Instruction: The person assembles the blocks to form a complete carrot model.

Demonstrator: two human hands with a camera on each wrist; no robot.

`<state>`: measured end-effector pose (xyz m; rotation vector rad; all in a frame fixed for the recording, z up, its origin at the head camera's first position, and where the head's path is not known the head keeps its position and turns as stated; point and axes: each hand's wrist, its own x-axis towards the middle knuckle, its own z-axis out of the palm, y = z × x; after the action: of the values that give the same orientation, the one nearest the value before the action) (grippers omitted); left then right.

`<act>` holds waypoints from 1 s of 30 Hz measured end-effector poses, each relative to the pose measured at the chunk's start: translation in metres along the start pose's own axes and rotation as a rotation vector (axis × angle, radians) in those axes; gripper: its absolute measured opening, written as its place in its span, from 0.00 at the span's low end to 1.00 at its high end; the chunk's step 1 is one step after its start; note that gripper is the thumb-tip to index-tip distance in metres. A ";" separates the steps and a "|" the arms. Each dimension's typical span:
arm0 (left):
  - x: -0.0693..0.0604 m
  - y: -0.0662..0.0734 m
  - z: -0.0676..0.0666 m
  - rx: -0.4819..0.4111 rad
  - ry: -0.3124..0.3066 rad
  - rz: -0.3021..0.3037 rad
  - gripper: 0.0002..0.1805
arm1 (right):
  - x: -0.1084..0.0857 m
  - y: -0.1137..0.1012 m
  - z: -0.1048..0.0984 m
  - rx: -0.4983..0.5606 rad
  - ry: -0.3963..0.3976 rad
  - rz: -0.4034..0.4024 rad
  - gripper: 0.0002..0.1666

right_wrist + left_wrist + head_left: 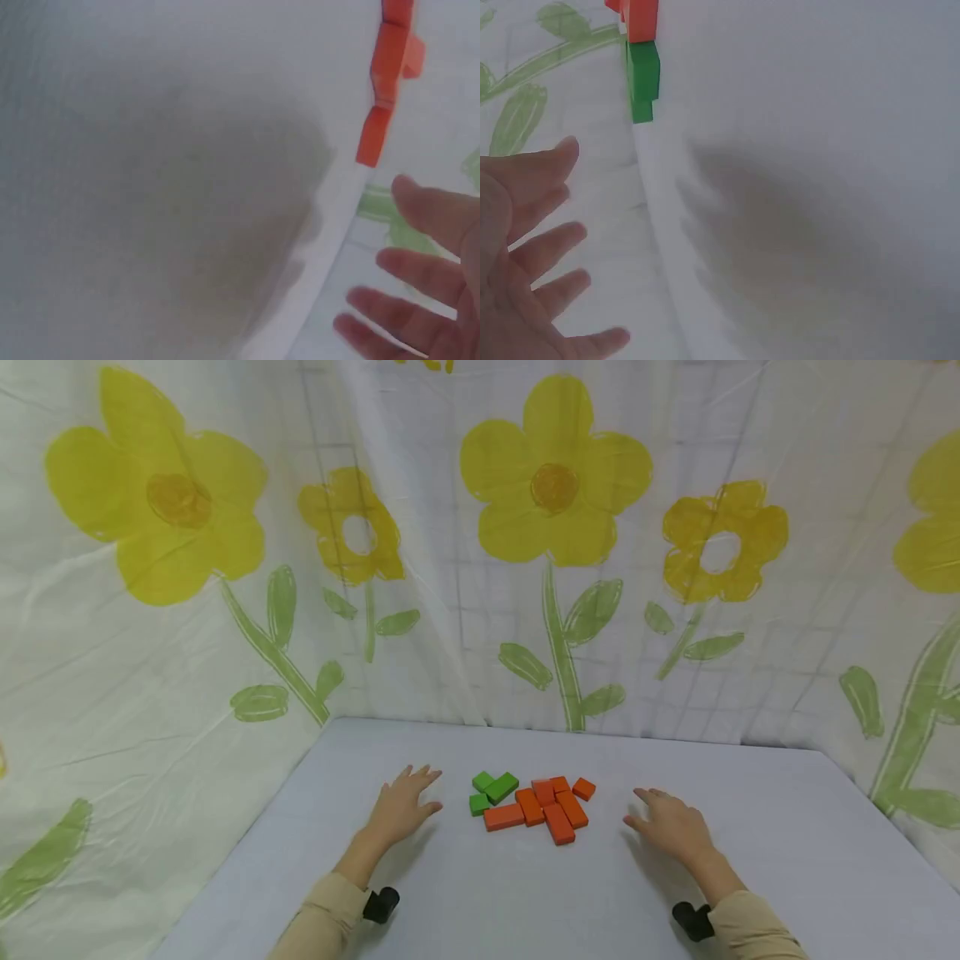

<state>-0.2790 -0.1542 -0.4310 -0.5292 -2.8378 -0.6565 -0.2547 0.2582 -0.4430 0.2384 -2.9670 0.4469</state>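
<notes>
My left hand (pixel 397 810): left of centre, fingers spread apart.
My right hand (pixel 672 825): right of centre, the fingers I can see standing apart.
Green blocks (pixel 502 788): mid-frame, between my hands; the long one slants up to the right.
Orange blocks (pixel 558 824): beside them, rightward; the leftmost lies nearly sideways, the lowest slants down to the right.
Hidden: one rear orange block, partly; wrist views crop my hands and the topmost orange blocks.

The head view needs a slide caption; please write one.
Left hand and right hand flank green blocks and orange blocks on a table.
</notes>
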 end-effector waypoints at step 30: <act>0.040 0.070 0.052 -0.016 -0.487 0.177 0.30 | 0.014 -0.041 0.014 0.337 -0.079 -0.302 0.21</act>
<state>-0.2941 -0.0594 -0.4395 -1.0580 -3.1689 -0.5824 -0.2622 0.2132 -0.4427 0.7401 -2.8400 0.9091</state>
